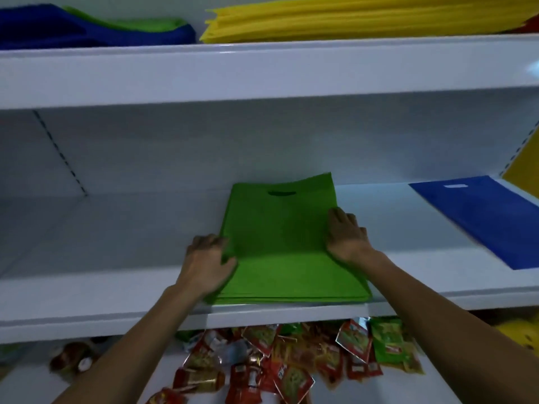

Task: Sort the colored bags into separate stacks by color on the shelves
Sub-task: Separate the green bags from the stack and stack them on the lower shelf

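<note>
Green bags (291, 258) lie in a flat stack on the middle shelf (116, 258), near its centre. Their lower edge reaches the front lip of the shelf, and the cut-out handle points to the back wall. The top bag bends up a little at its far end.

The left hand (208, 263) is at the left edge of the stack. Its thumb lies on top of the fabric and its fingers curl at the edge, so it seems to pinch the stack there, though the picture is blurred at this place. The right hand (347, 234) rests on the right edge of the stack, with fingers spread and fairly straight, pressing on the top bag and closed around nothing.

On the same shelf, well apart to the right, a blue bag (490, 220) lies flat, with its handle hole toward the back. Just beside it, at the picture's right border, part of a yellow bag (525, 170) shows.

On the top shelf (262, 71) a pile of blue bags (87, 30) lies at the left with a green bag (131, 23) on it. To its right is a thick stack of yellow bags (350, 18).

On the lower shelf (364, 395), under the arms, red and green snack packets (291, 360) lie in a loose heap.
</note>
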`<action>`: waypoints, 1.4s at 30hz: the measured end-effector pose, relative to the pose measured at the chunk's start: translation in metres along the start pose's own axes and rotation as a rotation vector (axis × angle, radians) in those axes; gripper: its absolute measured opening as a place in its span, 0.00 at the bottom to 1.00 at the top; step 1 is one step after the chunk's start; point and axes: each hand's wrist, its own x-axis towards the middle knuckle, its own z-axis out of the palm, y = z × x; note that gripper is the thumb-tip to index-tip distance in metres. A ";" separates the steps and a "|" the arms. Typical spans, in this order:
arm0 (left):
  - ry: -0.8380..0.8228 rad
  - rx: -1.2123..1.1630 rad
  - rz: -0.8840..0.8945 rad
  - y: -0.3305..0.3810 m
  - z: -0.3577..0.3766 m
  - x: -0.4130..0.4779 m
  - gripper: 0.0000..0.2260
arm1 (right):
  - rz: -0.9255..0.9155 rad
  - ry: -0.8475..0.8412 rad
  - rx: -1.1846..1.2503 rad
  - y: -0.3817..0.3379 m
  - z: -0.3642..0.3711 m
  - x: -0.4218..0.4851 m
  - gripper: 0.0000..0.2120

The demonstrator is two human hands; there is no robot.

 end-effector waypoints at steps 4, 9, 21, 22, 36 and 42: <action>-0.067 0.044 -0.071 0.002 0.000 0.008 0.22 | 0.086 -0.084 -0.020 0.000 0.001 0.007 0.21; -0.036 -0.050 -0.056 0.018 -0.037 -0.003 0.21 | 0.081 0.106 0.056 -0.005 -0.046 -0.025 0.24; 0.074 -0.323 0.178 0.072 -0.218 -0.142 0.14 | -0.025 0.462 0.177 -0.052 -0.223 -0.222 0.21; 0.100 -0.330 0.186 0.072 -0.236 -0.150 0.14 | -0.028 0.487 0.177 -0.059 -0.238 -0.233 0.20; 0.326 -0.344 0.187 -0.019 -0.364 -0.118 0.12 | -0.134 0.710 0.187 -0.180 -0.323 -0.205 0.19; 0.386 -0.321 0.120 -0.090 -0.383 -0.061 0.12 | -0.201 0.704 0.131 -0.253 -0.316 -0.132 0.18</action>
